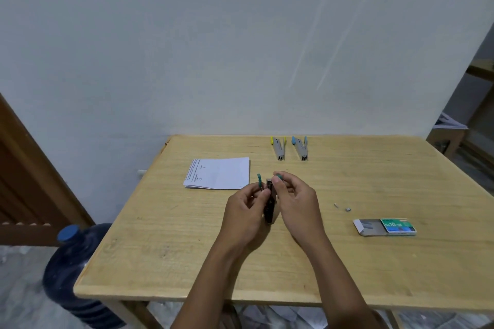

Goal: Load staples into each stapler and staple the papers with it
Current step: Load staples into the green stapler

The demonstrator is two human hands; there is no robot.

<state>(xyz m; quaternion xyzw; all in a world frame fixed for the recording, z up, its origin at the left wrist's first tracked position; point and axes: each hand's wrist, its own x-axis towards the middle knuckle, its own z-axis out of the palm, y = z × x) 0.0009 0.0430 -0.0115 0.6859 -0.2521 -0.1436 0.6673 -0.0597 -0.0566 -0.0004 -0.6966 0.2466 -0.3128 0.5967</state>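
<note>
A small metal stapler with green tips (269, 196) is held upright above the middle of the wooden table (187, 262). My left hand (244, 208) grips its left side and my right hand (296, 200) pinches its top green end. Two more staplers lie open at the far edge: one with yellow tips (278, 148) and one with blue tips (300, 148). A folded stack of white papers (217, 173) lies to the left of my hands. An open green staple box (385, 227) sits at the right, with loose staple pieces (347, 209) near it.
A large dark blue water bottle (72, 270) stands on the floor by the table's left front corner. A white wall rises behind the table. A wooden door frame is at the left, and wooden furniture with papers (449, 123) is at the far right.
</note>
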